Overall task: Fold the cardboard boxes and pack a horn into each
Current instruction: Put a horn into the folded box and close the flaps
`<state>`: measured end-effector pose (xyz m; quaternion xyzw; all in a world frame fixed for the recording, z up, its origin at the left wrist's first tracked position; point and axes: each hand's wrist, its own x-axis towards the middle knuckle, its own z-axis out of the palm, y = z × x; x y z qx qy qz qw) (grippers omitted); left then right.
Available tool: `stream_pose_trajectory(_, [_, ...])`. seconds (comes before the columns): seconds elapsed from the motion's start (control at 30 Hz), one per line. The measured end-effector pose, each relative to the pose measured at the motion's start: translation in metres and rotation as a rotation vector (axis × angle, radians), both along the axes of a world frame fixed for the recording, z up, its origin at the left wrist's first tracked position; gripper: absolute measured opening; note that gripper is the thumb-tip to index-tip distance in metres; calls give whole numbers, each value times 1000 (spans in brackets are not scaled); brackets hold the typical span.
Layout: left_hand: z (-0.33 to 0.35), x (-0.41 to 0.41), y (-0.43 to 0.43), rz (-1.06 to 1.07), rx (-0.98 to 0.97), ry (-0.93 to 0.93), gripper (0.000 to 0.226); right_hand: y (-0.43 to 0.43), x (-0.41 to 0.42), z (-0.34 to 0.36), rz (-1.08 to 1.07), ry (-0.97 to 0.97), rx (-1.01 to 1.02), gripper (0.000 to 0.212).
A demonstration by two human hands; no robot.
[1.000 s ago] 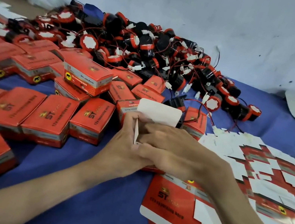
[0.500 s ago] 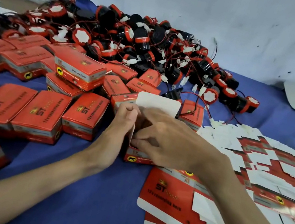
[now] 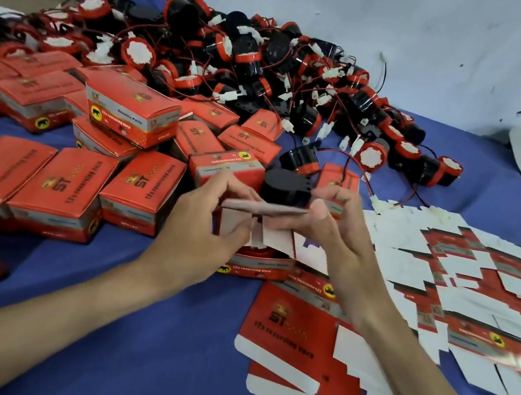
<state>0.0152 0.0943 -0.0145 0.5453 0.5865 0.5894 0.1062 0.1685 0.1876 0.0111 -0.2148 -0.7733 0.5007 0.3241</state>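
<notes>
A red cardboard box (image 3: 258,263) stands open on the blue cloth at the centre, with a red-rimmed horn partly showing inside it. My left hand (image 3: 202,222) grips its left side and pinches the lid flap (image 3: 264,208). My right hand (image 3: 333,231) pinches the flap's right end, and the flap lies nearly level over the opening. A big heap of black and red horns (image 3: 258,64) with wires lies behind. Flat unfolded boxes (image 3: 306,344) lie in front of and to the right of my right arm.
Several closed red boxes (image 3: 62,190) fill the left side, some stacked (image 3: 131,112). A loose horn (image 3: 300,159) and another (image 3: 372,156) lie just behind the hands. A fan of flat white and red blanks (image 3: 446,282) covers the right. A pale wall (image 3: 386,28) rises behind.
The white lid flap stood upright before; now both hands have bent it down nearly flat over the box. The right hand has shifted from the box's front to the flap's right end.
</notes>
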Motion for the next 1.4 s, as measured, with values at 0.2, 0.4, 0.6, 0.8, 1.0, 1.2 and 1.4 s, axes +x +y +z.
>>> stream_pose_trajectory(0.2, [0,-7,-5,-55,-7,247,38,-4,1,-8,11,-35,118,19])
stream_pose_trajectory(0.4, [6,-19,-6,-183,-15,468,51,-3,5,-14,-68,-67,234,27])
stream_pose_trajectory(0.6, [4,-21,-3,-164,89,615,44,-1,8,-18,-117,-80,621,30])
stream_pose_trajectory(0.8, [-2,-24,-1,-178,130,615,41,4,13,-21,-66,-148,945,35])
stream_pose_trajectory(1.0, [-9,-26,-1,-182,172,676,33,-9,14,-14,-125,-251,1094,34])
stream_pose_trajectory(1.2, [-10,-26,0,-167,207,718,33,-28,20,8,-314,-447,1246,33])
stream_pose_trajectory(1.4, [-8,-28,2,-131,232,830,27,-8,32,4,-95,-440,1399,39])
